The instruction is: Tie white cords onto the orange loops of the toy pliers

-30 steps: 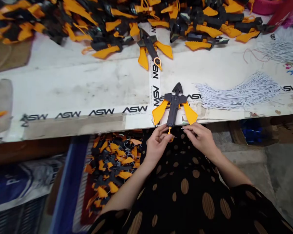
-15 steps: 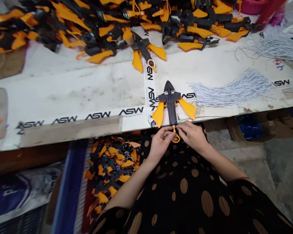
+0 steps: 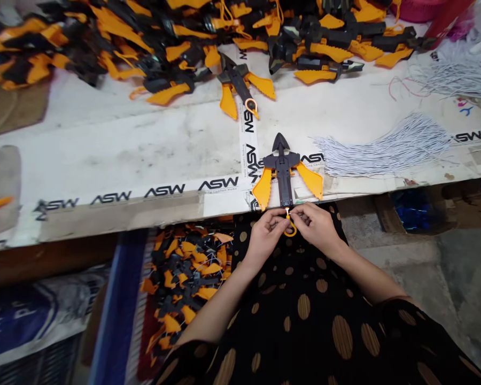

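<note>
A black arrow-shaped plastic toy (image 3: pixel 284 176) with two orange serrated wings lies at the table's front edge, its pointed tip facing away from me. From its near end hangs an orange pull ring (image 3: pixel 292 231), just past the edge. My left hand (image 3: pixel 268 232) is closed, thumb and fingers pinching at the top of this ring. Opposite it, my right hand (image 3: pixel 316 227) pinches at a short white string (image 3: pixel 287 212) between toy and ring. The fingertips hide most of the string.
A bundle of white strings (image 3: pixel 385 147) lies to the right on the white-covered table (image 3: pixel 144 144). Many similar black and orange toys (image 3: pixel 176 53) are heaped at the back. Below the table, left of my lap, more toys (image 3: pixel 192 267) fill a container beside a blue edge (image 3: pixel 112 310).
The view has shifted slightly, so everything sits a little further right. Both hands stay at the ring, with only small finger movement; a bit more white shows between toy and ring.
</note>
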`<state>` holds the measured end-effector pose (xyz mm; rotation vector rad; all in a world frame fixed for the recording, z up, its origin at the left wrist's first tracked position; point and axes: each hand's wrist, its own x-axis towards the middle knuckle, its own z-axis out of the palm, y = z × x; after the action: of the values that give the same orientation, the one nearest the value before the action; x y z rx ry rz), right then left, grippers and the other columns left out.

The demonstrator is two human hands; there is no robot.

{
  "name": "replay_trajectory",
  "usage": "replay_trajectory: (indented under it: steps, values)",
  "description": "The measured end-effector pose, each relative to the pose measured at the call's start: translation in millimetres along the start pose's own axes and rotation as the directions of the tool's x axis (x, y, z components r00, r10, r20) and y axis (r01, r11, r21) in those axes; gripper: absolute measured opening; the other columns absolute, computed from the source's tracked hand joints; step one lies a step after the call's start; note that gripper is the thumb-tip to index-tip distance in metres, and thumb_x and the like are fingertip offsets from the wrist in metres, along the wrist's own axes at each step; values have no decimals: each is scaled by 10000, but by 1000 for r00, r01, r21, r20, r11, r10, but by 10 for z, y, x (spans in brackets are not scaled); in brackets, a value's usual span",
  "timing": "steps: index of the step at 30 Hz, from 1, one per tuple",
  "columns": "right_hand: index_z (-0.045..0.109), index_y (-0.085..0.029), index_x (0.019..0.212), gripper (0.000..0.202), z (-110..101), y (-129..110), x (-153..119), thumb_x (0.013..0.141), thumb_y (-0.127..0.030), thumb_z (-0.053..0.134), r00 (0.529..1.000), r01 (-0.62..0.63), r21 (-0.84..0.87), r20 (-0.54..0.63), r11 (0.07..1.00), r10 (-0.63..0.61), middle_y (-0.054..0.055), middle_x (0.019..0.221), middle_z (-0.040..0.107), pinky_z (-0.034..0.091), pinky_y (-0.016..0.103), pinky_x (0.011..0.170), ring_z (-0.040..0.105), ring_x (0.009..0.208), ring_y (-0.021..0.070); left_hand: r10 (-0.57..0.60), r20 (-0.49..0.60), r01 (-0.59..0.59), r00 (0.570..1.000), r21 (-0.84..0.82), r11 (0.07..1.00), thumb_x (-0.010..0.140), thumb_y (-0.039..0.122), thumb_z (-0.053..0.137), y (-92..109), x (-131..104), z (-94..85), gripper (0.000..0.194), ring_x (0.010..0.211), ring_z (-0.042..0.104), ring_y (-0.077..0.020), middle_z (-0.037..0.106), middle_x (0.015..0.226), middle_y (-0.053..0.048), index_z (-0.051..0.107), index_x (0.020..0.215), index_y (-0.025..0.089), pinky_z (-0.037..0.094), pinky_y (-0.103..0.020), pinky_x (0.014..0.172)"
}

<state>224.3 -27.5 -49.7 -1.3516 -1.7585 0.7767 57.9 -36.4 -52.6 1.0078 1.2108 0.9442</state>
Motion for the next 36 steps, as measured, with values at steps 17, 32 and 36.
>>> replay_trajectory:
  steps: [17, 32, 36]
  values:
    - [699, -212, 882, 154, 13, -11, 11, 949, -252, 566, 1000, 24, -31, -16, 999, -24, 25, 824, 686, 488, 231, 641, 609, 640, 116, 10, 11, -10, 1000, -22, 1000, 787, 465, 775, -86, 26, -30, 427, 668, 718, -158, 732, 739, -7, 634, 1058, 167, 586, -284, 697]
    - [667, -202, 1064, 149, -27, 4, 24, 988, -236, 543, 998, 57, -132, 26, 990, -54, 52, 940, 759, 530, 259, 713, 713, 743, 163, -19, 60, 16, 998, 51, 999, 798, 454, 757, -38, 61, -106, 425, 693, 728, -178, 748, 725, -7, 615, 1089, 179, 598, -305, 724]
    - [662, -208, 1071, 182, -73, -17, 73, 1027, -213, 485, 960, 270, -308, 165, 912, -229, 55, 930, 759, 503, 274, 742, 718, 824, 187, 13, 111, -35, 994, 198, 980, 821, 443, 730, 41, 120, -198, 337, 702, 725, -180, 752, 736, -9, 648, 1031, 192, 575, -279, 696]
